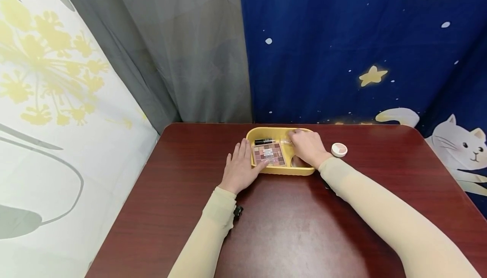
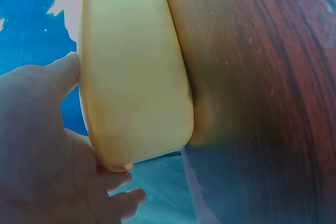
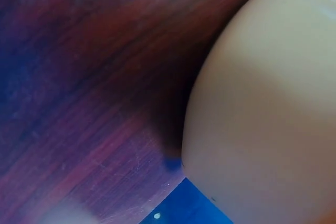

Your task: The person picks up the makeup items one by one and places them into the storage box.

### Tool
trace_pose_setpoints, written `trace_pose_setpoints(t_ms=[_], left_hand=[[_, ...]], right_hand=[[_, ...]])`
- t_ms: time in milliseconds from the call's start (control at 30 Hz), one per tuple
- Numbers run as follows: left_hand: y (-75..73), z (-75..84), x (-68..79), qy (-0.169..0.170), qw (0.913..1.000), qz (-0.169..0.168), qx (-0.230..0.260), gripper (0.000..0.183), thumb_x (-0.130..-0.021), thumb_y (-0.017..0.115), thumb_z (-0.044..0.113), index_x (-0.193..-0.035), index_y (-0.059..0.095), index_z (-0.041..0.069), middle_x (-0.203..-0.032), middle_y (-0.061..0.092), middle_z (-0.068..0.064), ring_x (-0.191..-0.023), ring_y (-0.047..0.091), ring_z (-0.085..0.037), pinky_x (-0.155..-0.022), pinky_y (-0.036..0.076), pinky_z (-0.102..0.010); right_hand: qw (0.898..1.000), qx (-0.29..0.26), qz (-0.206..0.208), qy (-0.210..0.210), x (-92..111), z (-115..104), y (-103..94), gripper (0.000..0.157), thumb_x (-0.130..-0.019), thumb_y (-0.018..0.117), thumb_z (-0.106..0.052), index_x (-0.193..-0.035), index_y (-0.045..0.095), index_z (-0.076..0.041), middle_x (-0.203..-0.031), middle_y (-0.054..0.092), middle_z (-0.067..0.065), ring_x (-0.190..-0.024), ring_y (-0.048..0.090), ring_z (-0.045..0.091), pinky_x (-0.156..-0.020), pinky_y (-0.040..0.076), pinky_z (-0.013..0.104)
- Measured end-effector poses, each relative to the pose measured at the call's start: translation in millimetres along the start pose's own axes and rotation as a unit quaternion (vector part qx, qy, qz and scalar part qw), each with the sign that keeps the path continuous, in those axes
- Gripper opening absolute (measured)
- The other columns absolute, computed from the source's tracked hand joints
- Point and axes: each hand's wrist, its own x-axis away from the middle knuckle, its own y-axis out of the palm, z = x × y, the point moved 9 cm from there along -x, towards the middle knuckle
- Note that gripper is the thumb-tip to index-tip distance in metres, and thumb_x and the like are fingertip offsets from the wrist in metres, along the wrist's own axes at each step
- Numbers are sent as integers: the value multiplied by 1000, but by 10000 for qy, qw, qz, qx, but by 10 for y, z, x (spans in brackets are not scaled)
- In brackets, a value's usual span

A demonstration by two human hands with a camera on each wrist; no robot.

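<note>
A yellow tray (image 1: 275,171) stands at the table's far side. In it lie an eyeshadow palette (image 1: 268,154) with a printed lid and a black tube (image 1: 264,141). My left hand (image 1: 241,166) rests against the tray's left end, thumb over the near rim and fingers extended; in the left wrist view this hand (image 2: 44,135) touches the tray wall (image 2: 136,66). My right hand (image 1: 307,146) reaches into the tray's right part, fingers bent down beside a small clear item (image 1: 286,141). Its fingertips are hidden, and whether they grip that item is unclear.
A round compact (image 1: 339,150) with pinkish segments lies on the table (image 1: 296,227), just right of the tray. Behind the table hang a grey curtain (image 1: 213,58) and a blue starry one (image 1: 323,58). The right wrist view shows mostly a pale curved surface (image 3: 268,103).
</note>
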Motion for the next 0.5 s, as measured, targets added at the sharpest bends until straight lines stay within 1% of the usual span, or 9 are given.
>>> trace_pose_setpoints(t_ms=[200,333,500], left_hand=[[-2,-1,-12,-55,10000,-35,-8,102,-93,36,78,-162,11,6,-169,8,-8,-153,10,-29,-118,16,-56],[-5,9,-3,-37,10000,-37,47,102,-93,38,77,-162,11,6,-168,10,-10,-153,12,-30,-118,17,-56],[-16,7,2,7,10000,23,31,101,-94,41,74,-161,13,5,-168,11,-11,-152,14,-32,-117,19,-57]], right_hand=[[10000,-10,36,-78,40,-29,-55,14,-83,67,-8,-96,67,-11,-88,65,10,-73,66,33,-53,51,53],[9999,-98,76,-31,84,-28,-116,11,-84,70,-13,-94,67,-11,-87,64,10,-73,66,33,-49,49,53],[9997,-202,145,27,124,-19,-193,9,-85,71,-18,-91,67,-13,-83,62,6,-73,64,30,-47,48,51]])
